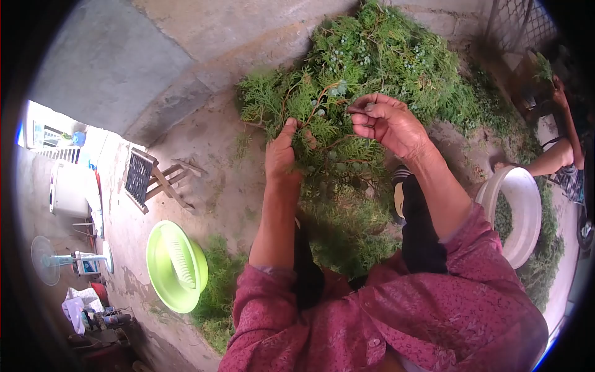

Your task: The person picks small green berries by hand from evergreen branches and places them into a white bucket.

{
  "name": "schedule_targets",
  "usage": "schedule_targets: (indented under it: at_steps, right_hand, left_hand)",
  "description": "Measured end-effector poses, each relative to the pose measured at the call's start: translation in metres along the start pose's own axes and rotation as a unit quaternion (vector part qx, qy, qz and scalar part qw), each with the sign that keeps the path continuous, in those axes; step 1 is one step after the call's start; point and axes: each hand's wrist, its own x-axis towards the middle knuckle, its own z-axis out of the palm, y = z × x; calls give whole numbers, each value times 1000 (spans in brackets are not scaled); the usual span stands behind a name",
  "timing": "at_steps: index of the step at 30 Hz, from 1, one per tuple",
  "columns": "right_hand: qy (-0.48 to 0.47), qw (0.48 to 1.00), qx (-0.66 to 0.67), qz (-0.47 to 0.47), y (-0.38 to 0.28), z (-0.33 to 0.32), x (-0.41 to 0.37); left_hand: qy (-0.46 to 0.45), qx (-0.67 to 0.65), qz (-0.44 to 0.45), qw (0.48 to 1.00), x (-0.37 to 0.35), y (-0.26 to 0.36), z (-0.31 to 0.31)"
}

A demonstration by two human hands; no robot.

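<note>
My left hand [282, 152] is closed on a leafy arborvitae branch [313, 102], its thumb pressed on the stem. Small pale blue-green cones [338, 88] hang on this branch. Just right of it, my right hand [393, 127] is raised with thumb and fingers pinched together. Whatever is between those fingertips is too small to make out. Behind both hands rises a large heap of cut arborvitae branches [396, 56] dotted with more cones. Loose greenery [353, 235] also lies on the floor between my legs.
A lime-green basin [155, 273] stands at left with a ridged green insert. A wooden folding stool [164, 180] is behind it, a fan [68, 260] farther left. At right, a white tub [533, 211] stands near another person's hand [559, 93] holding a sprig.
</note>
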Motion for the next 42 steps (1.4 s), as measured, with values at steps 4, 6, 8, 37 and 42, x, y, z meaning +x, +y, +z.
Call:
schedule_targets:
  at_steps: [4, 6, 8, 37, 42]
  right_hand:
    - [-32, 998, -54, 18, 2, -5, 3]
    - [-36, 991, -128, 31, 11, 2, 1]
    - [-33, 990, -128, 40, 12, 12, 1]
    - [-87, 990, -74, 80, 24, 10, 9]
    - [-76, 984, -147, 64, 26, 17, 10]
  left_hand:
    - [22, 7, -2, 1000, -5, 4, 3]
    - [26, 50, -26, 998, -6, 3, 3]
    - [9, 71, 5, 997, -8, -4, 6]
    - [-15, 95, -75, 993, -16, 3, 0]
    - [-16, 121, -82, 989, -15, 0, -2]
